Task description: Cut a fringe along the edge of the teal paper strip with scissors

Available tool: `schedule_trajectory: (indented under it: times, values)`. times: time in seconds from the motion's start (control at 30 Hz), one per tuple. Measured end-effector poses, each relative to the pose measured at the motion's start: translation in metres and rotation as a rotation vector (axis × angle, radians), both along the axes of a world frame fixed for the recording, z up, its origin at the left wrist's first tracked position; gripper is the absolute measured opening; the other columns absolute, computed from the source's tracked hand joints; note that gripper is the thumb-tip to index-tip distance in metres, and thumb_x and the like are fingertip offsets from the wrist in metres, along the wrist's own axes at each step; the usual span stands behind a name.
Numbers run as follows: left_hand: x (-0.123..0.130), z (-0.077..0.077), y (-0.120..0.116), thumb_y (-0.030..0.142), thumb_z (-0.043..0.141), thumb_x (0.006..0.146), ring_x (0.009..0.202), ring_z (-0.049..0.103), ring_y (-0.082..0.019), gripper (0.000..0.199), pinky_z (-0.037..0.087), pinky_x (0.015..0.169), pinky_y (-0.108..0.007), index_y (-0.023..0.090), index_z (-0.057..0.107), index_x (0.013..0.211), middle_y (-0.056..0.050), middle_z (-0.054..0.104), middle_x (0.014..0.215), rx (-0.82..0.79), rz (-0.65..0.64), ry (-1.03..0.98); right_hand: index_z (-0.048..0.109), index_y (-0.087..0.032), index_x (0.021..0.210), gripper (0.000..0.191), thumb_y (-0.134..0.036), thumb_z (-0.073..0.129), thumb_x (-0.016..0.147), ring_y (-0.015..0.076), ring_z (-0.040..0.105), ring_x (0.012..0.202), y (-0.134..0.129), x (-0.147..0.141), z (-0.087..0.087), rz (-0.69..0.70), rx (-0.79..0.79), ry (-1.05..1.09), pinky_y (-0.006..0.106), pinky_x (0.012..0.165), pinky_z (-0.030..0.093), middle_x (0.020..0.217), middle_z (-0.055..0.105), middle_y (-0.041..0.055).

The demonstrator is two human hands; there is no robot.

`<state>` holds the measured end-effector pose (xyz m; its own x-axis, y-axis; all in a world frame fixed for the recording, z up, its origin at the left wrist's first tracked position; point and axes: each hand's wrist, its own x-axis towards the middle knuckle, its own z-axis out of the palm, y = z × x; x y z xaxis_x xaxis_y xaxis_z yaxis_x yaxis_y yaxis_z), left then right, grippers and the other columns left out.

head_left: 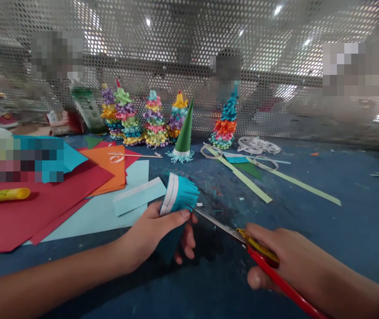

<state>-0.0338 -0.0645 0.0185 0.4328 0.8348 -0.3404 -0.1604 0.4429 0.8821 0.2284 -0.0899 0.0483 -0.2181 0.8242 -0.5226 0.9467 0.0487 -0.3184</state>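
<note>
My left hand (pixel 168 226) is closed round a teal paper cone (pixel 183 193), its wide end up and its point down. Fringe cuts run along the rim, and a white strip lies at its left edge. Scissors (pixel 221 225) with red and yellow handles are gripped in my right hand (pixel 285 254). Their blades reach the fringe near my left thumb. Beyond the hands a green cone (pixel 185 138) stands upright, with a light blue fringe round its base.
Red sheets (pixel 53 199), orange paper (pixel 110 168) and a light blue strip (pixel 139 197) lie at the left, with a yellow marker (pixel 3 195). Pale green strips (pixel 249 181) lie at the right. Fringed colourful cones (pixel 154 122) stand before a perforated metal screen (pixel 183 40).
</note>
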Motion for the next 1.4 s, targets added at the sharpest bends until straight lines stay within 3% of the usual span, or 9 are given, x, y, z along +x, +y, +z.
schedule_trajectory:
  times: [0.23, 0.43, 0.53, 0.67, 0.8, 0.93, 1.17, 1.4]
  values:
    - [-0.002, 0.000, 0.001, 0.045, 0.093, 0.070, 0.067, 0.078, -0.023, 0.036, 0.061, 0.054, -0.026, 0.014, 0.075, 0.077, -0.011, 0.082, 0.071, -0.079, -0.070, -0.006, 0.046, -0.029, 0.082, 0.057, -0.082, 0.066, 0.075, 0.0253, 0.059, 0.067, 0.000, 0.006, -0.005, 0.058, -0.030, -0.005, 0.033, 0.061, 0.033, 0.075, 0.066, 0.0027]
    - [-0.008, -0.004, 0.003, 0.044, 0.091, 0.077, 0.077, 0.081, -0.027, 0.036, 0.063, 0.063, -0.032, 0.015, 0.079, 0.094, -0.015, 0.086, 0.088, -0.145, -0.136, 0.010, 0.051, -0.028, 0.083, 0.060, -0.087, 0.062, 0.080, 0.0258, 0.064, 0.067, 0.004, 0.015, -0.013, 0.088, 0.022, 0.070, 0.031, 0.059, 0.034, 0.076, 0.069, 0.0025]
    - [-0.006, -0.001, 0.002, 0.054, 0.090, 0.077, 0.068, 0.080, -0.025, 0.044, 0.063, 0.061, -0.032, 0.015, 0.077, 0.093, -0.012, 0.084, 0.078, -0.158, -0.129, 0.007, 0.052, -0.028, 0.084, 0.062, -0.089, 0.059, 0.082, 0.0229, 0.060, 0.064, 0.004, 0.020, -0.015, 0.110, 0.033, 0.125, 0.030, 0.057, 0.033, 0.072, 0.066, 0.0007]
    - [-0.001, 0.006, 0.002, 0.052, 0.088, 0.071, 0.054, 0.075, -0.023, 0.043, 0.059, 0.054, -0.030, 0.016, 0.075, 0.091, -0.004, 0.075, 0.058, -0.159, -0.092, 0.086, 0.052, -0.027, 0.083, 0.063, -0.088, 0.065, 0.075, 0.0217, 0.055, 0.063, 0.002, 0.022, -0.013, 0.092, 0.015, 0.106, 0.030, 0.058, 0.031, 0.070, 0.062, -0.0004]
    - [0.002, 0.008, 0.002, 0.046, 0.085, 0.063, 0.049, 0.071, -0.021, 0.035, 0.055, 0.051, -0.028, 0.015, 0.072, 0.074, -0.007, 0.074, 0.057, -0.135, -0.073, 0.172, 0.051, -0.027, 0.081, 0.061, -0.087, 0.060, 0.081, 0.0198, 0.051, 0.064, 0.001, 0.023, -0.011, 0.115, -0.012, 0.182, 0.030, 0.059, 0.028, 0.069, 0.056, -0.0030]
    - [0.003, 0.007, 0.002, 0.045, 0.081, 0.063, 0.049, 0.069, -0.019, 0.032, 0.055, 0.052, -0.028, 0.016, 0.070, 0.069, -0.007, 0.074, 0.057, -0.131, -0.068, 0.182, 0.051, -0.027, 0.081, 0.061, -0.087, 0.060, 0.081, 0.0186, 0.047, 0.063, 0.001, 0.023, -0.013, 0.110, -0.031, 0.219, 0.030, 0.059, 0.027, 0.067, 0.051, -0.0046]
    - [0.003, 0.007, 0.001, 0.054, 0.078, 0.067, 0.045, 0.065, -0.018, 0.039, 0.051, 0.048, -0.027, 0.017, 0.072, 0.079, -0.002, 0.067, 0.051, -0.124, -0.087, 0.210, 0.048, -0.027, 0.076, 0.056, -0.080, 0.067, 0.076, 0.0194, 0.048, 0.062, 0.003, 0.018, -0.014, 0.049, -0.088, 0.180, 0.030, 0.060, 0.031, 0.065, 0.053, -0.0033]
    - [-0.001, 0.008, -0.002, 0.056, 0.074, 0.080, 0.043, 0.064, -0.016, 0.041, 0.049, 0.050, -0.024, 0.016, 0.073, 0.085, 0.000, 0.065, 0.049, -0.093, -0.121, 0.215, 0.056, -0.028, 0.074, 0.024, -0.048, 0.067, 0.080, 0.0213, 0.062, 0.061, 0.003, 0.014, -0.006, -0.004, -0.154, 0.227, 0.029, 0.058, 0.037, 0.071, 0.080, -0.0013]
